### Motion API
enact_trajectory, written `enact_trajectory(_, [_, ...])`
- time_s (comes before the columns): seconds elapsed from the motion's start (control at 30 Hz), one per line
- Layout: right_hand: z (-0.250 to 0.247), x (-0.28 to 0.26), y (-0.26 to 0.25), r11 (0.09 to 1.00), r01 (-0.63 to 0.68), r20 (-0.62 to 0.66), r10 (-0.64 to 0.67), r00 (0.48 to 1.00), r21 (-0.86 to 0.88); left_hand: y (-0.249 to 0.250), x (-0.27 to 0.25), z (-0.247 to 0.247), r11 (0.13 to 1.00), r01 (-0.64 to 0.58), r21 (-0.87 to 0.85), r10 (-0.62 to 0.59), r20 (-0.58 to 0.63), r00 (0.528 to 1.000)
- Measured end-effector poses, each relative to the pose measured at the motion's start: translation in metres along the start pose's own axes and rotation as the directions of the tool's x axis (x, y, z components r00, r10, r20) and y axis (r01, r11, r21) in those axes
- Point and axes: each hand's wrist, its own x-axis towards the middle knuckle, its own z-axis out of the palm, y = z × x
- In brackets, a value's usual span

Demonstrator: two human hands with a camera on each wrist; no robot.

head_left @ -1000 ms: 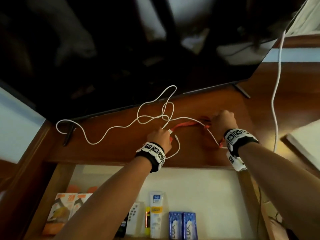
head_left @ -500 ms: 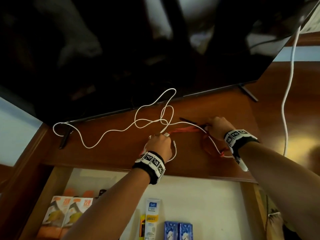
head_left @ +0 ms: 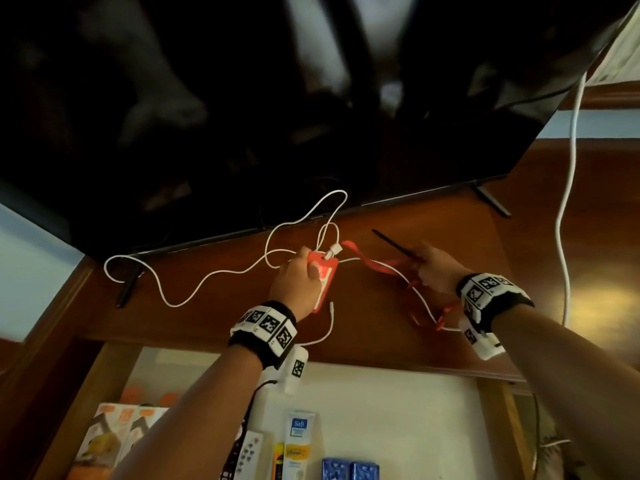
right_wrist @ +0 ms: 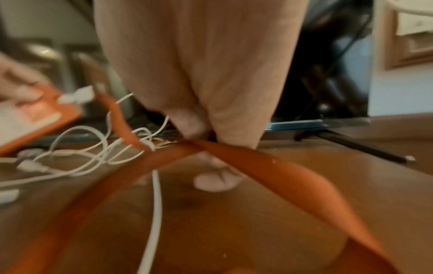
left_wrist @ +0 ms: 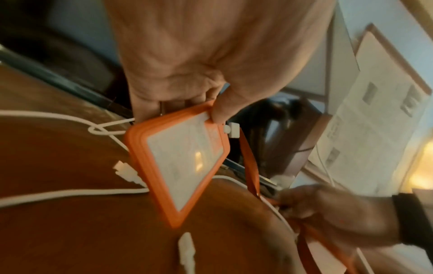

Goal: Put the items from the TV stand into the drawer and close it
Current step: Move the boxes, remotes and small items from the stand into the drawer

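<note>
My left hand (head_left: 298,282) grips an orange card holder (head_left: 323,271) by its top edge and holds it tilted above the wooden TV stand (head_left: 363,327); the left wrist view shows its clear face (left_wrist: 180,157). Its orange lanyard (head_left: 374,265) runs right to my right hand (head_left: 434,268), whose fingertips pinch the strap (right_wrist: 257,163) against the wood. A thin black stick (head_left: 394,244) pokes out past that hand; whether the hand holds it I cannot tell. A long white cable (head_left: 194,292) sprawls in loops under both hands. The drawer (head_left: 381,410) below stands open.
The black TV (head_left: 277,98) overhangs the stand close behind my hands, its feet (head_left: 491,202) on the wood. Another white cord (head_left: 564,237) hangs at the right. In the drawer lie orange boxes (head_left: 114,434), a white remote (head_left: 249,452), a tube (head_left: 298,441) and blue boxes (head_left: 349,471).
My left hand has lifted the orange card holder off the stand and tipped it up into sight. The right hand has stayed on the lanyard. The black stick showed up by the right hand.
</note>
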Motion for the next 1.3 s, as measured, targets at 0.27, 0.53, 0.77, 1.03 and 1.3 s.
enact_trajectory(0.27, [0.003,-0.012,-0.010,0.948,-0.128,-0.022,0.140,0.990,0.291,0.021,-0.013,-0.018,0.799,0.007,-0.601,-0.063,-0.072,0.995])
enact_trajectory(0.53, [0.005,-0.069,-0.045,0.936,0.267,-0.768,0.006,0.641,0.230,0.021,-0.071,-0.030,0.539,0.006,-0.843,-0.001,0.007,1.000])
enact_trajectory(0.77, [0.067,-0.171,-0.046,0.864,0.504,-0.720,-0.360,0.593,-0.017,-0.050,-0.126,0.022,0.710,0.295,-0.639,-0.138,0.285,0.948])
enact_trajectory(1.03, [0.165,-0.218,0.030,0.929,0.055,0.374,0.093,0.923,-0.366,-0.106,-0.159,0.058,0.793,0.342,-0.504,-0.224,0.281,0.933])
enact_trajectory(1.3, [0.216,-0.184,0.051,0.881,-0.353,0.524,0.472,0.709,-0.315,-0.093,-0.171,0.076,0.794,0.343,-0.501,-0.226,0.281,0.933])
